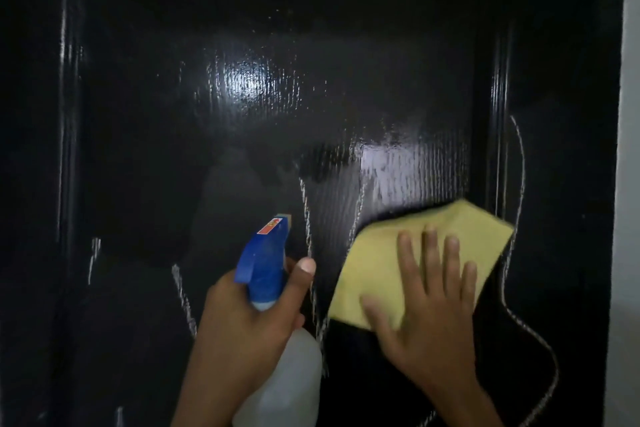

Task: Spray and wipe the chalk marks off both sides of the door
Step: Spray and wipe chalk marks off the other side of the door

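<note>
A home interior: glossy black panelled door [242, 114] beside white wall [628, 184].

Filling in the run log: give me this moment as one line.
left hand: grips spray bottle | right hand: presses yellow cloth flat on door | chalk marks: remain

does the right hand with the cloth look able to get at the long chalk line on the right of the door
Probably yes. The right hand presses the yellow cloth flat on the door, and the chalk line runs just past the cloth's right corner with nothing between them.
</note>
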